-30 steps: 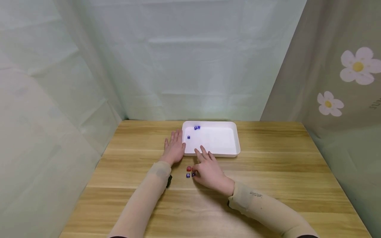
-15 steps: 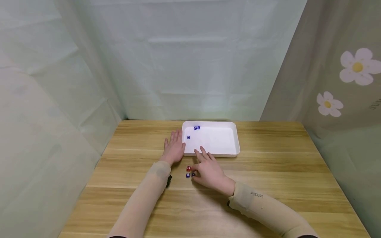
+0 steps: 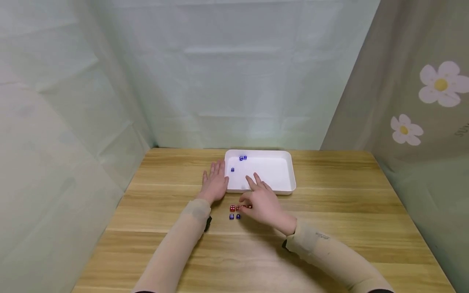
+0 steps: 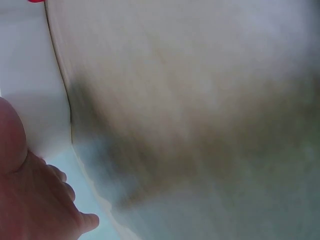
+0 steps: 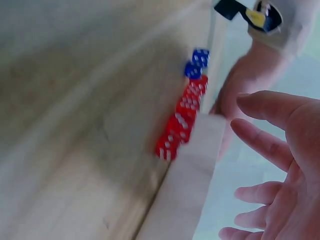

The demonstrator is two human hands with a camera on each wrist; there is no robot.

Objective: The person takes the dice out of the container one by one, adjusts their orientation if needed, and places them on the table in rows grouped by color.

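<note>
My left hand [image 3: 213,186] lies flat with straight fingers on the table, its thumb at the left wall of a white tray [image 3: 272,173]. Over the tray's near side hovers my right hand [image 3: 264,206], fingers spread; in the right wrist view its thumb and index finger stand apart with nothing between them. Below it, several red dice [image 5: 180,122] form a row parallel to the tray's near wall. A blue die [image 3: 231,217] and a second blue die [image 3: 238,216] sit side by side in front of that row. The right fingers partly cover the red dice in the head view.
Inside the tray, one blue die [image 3: 232,169] lies near the left wall, and two more blue dice [image 3: 243,158] sit together towards the back. A wooden table [image 3: 329,219] carries everything. Pale curtains [image 3: 234,81] hang behind it and at both sides.
My right hand has let go of the second blue die and risen, moving right and away from it. That die and more of the red row now show. The left hand stays put.
</note>
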